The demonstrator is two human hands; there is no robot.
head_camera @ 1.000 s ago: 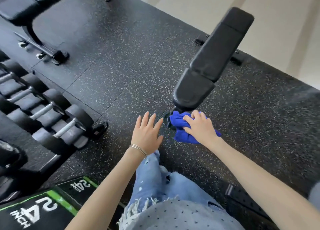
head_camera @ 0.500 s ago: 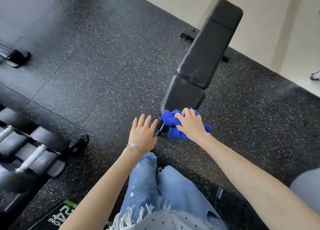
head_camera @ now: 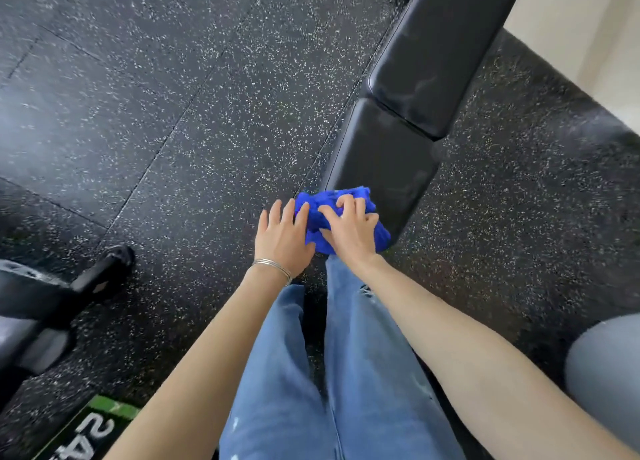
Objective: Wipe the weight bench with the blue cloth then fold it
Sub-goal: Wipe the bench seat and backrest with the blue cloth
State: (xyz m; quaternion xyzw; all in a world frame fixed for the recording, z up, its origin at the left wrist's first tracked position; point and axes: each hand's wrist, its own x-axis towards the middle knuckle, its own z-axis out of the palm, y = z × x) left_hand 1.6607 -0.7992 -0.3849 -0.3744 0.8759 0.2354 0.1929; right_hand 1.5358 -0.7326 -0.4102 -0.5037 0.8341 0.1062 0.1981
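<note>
The blue cloth [head_camera: 314,222] is gripped on the bench [head_camera: 381,154] by the right hand [head_camera: 349,234] and touched by the flat left hand [head_camera: 282,237].

Blue jeans [head_camera: 277,373], thin silver bangles [head_camera: 273,266]

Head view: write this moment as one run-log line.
right hand grips blue cloth on weight bench end | left hand open at cloth edge | cloth bunched

"24" on green-edged box [head_camera: 90,432]
</note>
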